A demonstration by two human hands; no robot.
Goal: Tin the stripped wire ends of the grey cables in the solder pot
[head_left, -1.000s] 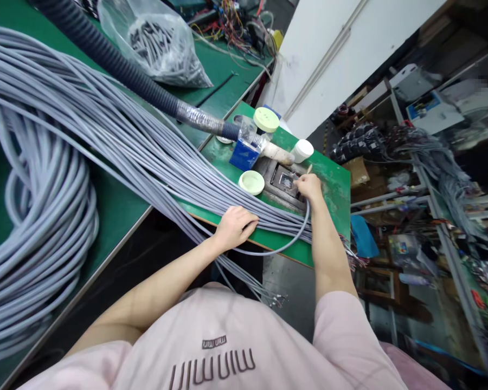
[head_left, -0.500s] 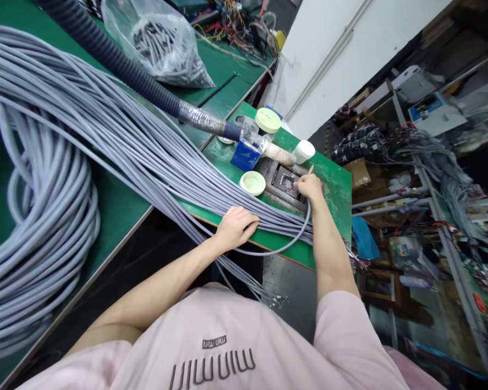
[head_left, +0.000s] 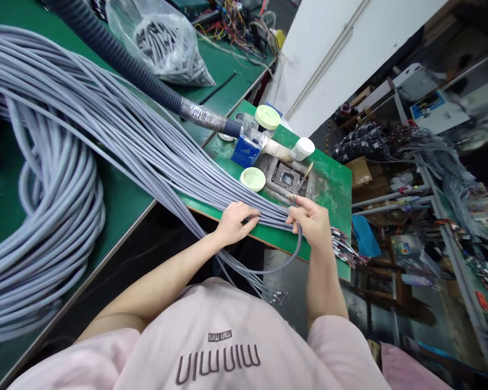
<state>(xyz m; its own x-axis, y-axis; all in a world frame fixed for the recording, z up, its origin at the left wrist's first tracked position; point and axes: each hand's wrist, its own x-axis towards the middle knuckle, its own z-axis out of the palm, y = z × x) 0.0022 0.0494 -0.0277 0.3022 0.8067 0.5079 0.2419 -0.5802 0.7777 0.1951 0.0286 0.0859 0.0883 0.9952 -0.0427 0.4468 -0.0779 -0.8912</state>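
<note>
My right hand [head_left: 311, 221] pinches a grey cable [head_left: 297, 246] near its end, where short thin wires stick out at the fingertips. That cable bends down in a loop below the hand and runs back to the left under my left forearm. My left hand [head_left: 236, 222] lies on the near edge of a thick bundle of grey cables [head_left: 203, 181], thumb and fingers apart; its fingertips touch the bundle. Just beyond my right hand is a small square pot [head_left: 288, 177] with a shiny surface, set in a grimy frame. A thin stick [head_left: 307, 176] leans across it.
A ribbed hose [head_left: 146, 81] ends in a nozzle over the pot, beside a blue box [head_left: 246, 150]. Around it stand a pale green lid [head_left: 252, 179], another round lid [head_left: 267, 117] and a white jar [head_left: 303, 148]. Stripped cable ends [head_left: 344, 246] lie at the right edge.
My right hand has drawn back from the pot towards me, bringing the cable end over the bundle. The cable's loop hangs lower. My left hand stays nearly in place.
</note>
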